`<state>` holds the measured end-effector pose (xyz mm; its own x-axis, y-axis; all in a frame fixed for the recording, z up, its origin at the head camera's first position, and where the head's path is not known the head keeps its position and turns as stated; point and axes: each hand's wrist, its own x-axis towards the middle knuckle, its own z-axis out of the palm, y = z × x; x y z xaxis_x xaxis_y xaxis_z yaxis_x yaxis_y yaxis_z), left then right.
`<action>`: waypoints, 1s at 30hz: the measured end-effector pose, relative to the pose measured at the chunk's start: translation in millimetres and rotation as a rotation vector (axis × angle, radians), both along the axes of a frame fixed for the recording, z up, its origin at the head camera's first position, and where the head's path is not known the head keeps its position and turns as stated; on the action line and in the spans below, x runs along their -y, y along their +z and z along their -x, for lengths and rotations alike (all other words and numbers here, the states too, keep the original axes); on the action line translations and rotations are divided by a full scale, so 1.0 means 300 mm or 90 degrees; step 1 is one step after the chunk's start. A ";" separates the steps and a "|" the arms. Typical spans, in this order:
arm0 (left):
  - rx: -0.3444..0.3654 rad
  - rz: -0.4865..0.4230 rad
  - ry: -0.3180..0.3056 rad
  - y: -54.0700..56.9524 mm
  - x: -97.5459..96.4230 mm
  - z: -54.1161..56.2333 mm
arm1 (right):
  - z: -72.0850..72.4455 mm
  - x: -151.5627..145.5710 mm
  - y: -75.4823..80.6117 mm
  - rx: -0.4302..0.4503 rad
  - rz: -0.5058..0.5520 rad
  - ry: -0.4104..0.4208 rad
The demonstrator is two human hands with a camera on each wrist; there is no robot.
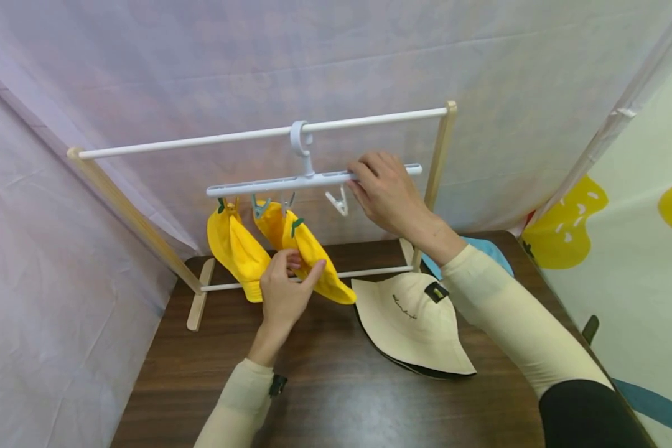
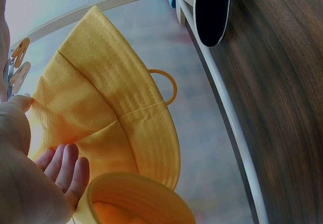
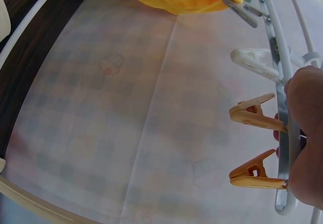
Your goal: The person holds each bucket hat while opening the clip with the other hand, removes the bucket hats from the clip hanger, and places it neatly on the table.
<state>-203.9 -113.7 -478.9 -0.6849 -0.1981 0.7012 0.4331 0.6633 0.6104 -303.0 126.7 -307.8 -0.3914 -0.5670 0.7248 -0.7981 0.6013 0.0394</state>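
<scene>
My right hand [image 1: 386, 196] grips the right part of a white clip hanger [image 1: 269, 185], fingers curled behind its bar. The hanger's hook goes over a white rod. Two yellow bucket hats hang from its clips on the left: one hat [image 1: 232, 246] at the end, another [image 1: 319, 270] nearer the middle with a green leaf on top. My left hand [image 1: 285, 289] touches the middle hat, thumb and fingers spread apart on its cloth. An open-looking white clip [image 1: 338, 202] hangs bare beside my right hand. Two orange clips [image 3: 255, 176] hang below that hand in the right wrist view.
The rack has wooden posts [image 1: 439, 155], a top rod [image 1: 201, 143] and a low white crossbar [image 1: 378, 272]. On the brown table [image 1: 313, 379] lies a cream bucket hat [image 1: 409, 317] with a dark underside. Something light blue [image 1: 490, 252] lies behind it, partly hidden by my right arm.
</scene>
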 end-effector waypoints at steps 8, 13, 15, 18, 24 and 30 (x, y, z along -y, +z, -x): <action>-0.013 -0.016 0.009 0.018 -0.006 -0.006 | -0.002 0.000 -0.001 0.002 -0.001 0.002; 0.010 -0.011 0.014 0.009 0.000 0.004 | -0.002 -0.001 -0.001 0.004 -0.004 -0.002; 0.013 -0.014 0.014 0.010 0.001 0.004 | -0.002 -0.001 -0.001 0.004 -0.005 -0.002; 0.006 -0.019 0.013 0.012 0.000 0.003 | -0.002 0.000 -0.001 0.002 -0.007 -0.003; -0.029 -0.026 -0.002 0.041 -0.011 -0.012 | -0.004 0.002 -0.001 0.001 -0.010 -0.006; 0.006 -0.033 0.021 0.055 -0.015 -0.010 | -0.006 0.001 0.001 0.006 -0.010 -0.011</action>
